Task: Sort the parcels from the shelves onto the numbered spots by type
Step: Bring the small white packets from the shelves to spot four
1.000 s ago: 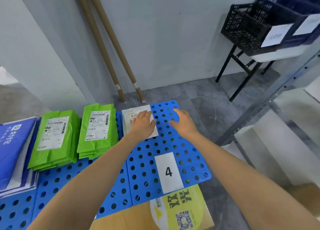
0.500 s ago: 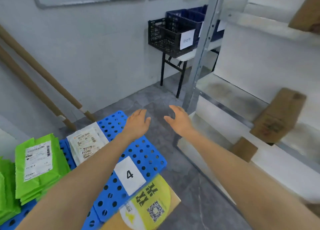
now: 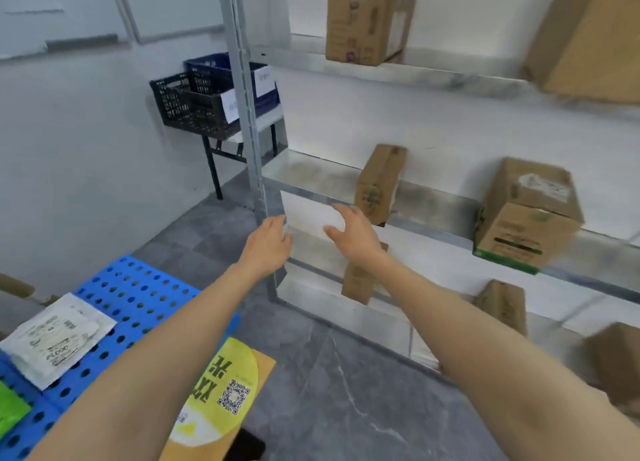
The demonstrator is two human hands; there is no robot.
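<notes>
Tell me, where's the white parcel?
The white parcel lies at the head view's lower left, flat on the blue board, just beyond the green parcel.

green parcel (image 3: 9, 410): far left of the shelf post (image 3: 244, 114), cut off by the left edge.
white parcel (image 3: 57, 339): left of the shelf post, label print too blurred to read.
crate labels (image 3: 229, 106): beside the shelf post, writing too small to tell.
small box (image 3: 356, 284): right of the shelf post, top hidden behind the right forearm (image 3: 433, 304).
large box (image 3: 588, 34): far right of the shelf post, cut off by top and right edges.
</notes>
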